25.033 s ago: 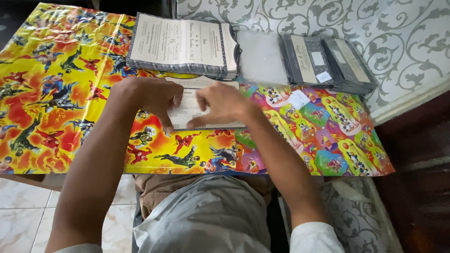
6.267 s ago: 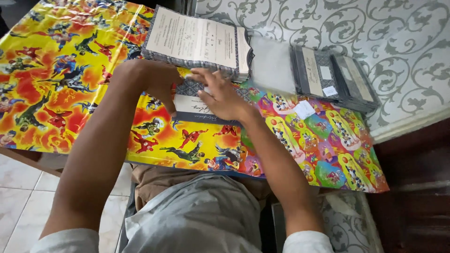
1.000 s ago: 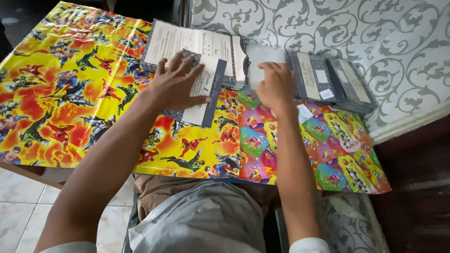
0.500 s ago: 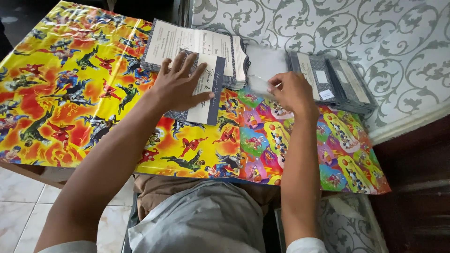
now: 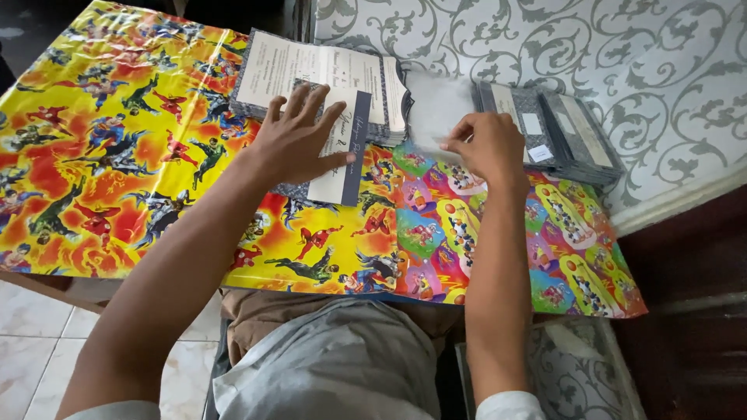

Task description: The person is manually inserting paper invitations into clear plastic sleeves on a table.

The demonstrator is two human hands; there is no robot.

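My left hand (image 5: 299, 140) lies flat with fingers spread on a folded card (image 5: 341, 155), white inside with a dark patterned border, pressing it onto the bright cartoon-printed table cover (image 5: 117, 155). My right hand (image 5: 486, 144) reaches to the stack of clear plastic sleeves (image 5: 436, 109) behind it, with its fingertips pinched at the near edge of the top sleeve. A stack of open cards (image 5: 311, 74) lies just beyond my left hand.
Two rows of finished dark-bordered cards (image 5: 556, 132) lie at the right, against a grey mattress with a scroll pattern (image 5: 591, 54). The table's near edge sits over my lap. Tiled floor (image 5: 31, 350) shows at the lower left.
My right hand has moved from the table cover up to the plastic sleeves. My left hand has stayed spread on the folded card.
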